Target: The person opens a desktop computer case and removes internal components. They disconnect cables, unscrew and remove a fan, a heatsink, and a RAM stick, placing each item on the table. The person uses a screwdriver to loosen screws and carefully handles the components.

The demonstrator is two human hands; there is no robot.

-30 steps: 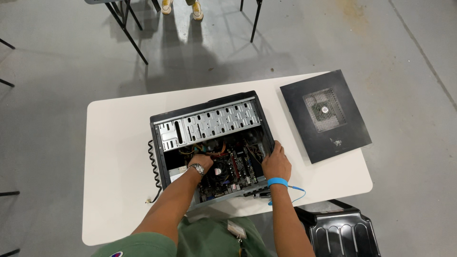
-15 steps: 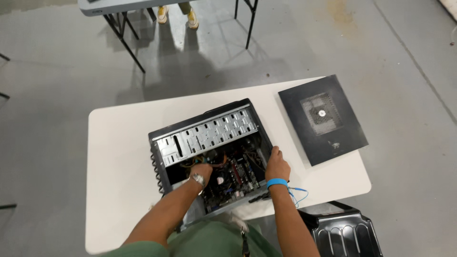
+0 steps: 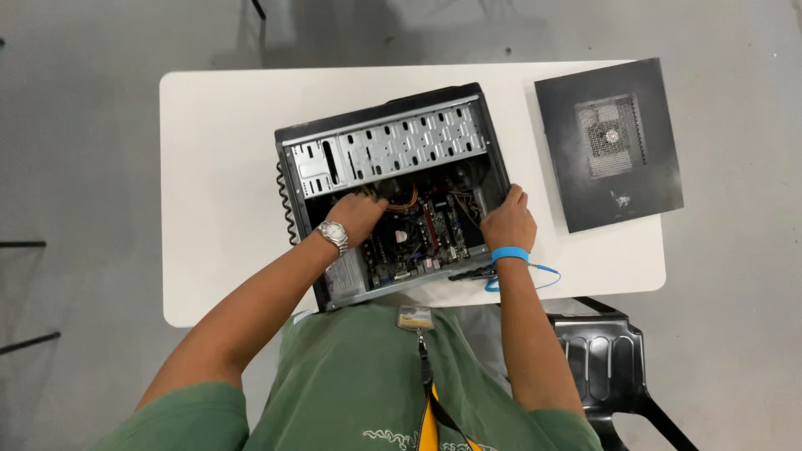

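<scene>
An open black computer case (image 3: 393,188) lies on its side on a white table (image 3: 221,167), showing a metal drive cage, a motherboard and orange and red cables. My left hand (image 3: 357,215), with a silver wristwatch, reaches inside the case among the cables near the drive cage; what its fingers hold is hidden. My right hand (image 3: 507,221), with a blue wrist strap and its cord, rests on the case's right edge with fingers curled over it.
The removed black side panel (image 3: 608,142) with a vent grille lies on the table's right end. A black plastic chair (image 3: 606,367) stands at the lower right beside me. A coiled black cable (image 3: 286,205) runs along the case's left side. Grey floor surrounds the table.
The view has moved closer and more directly over the case. My left hand has gone further up inside the case toward the cables. My right hand stays at the case's right edge.
</scene>
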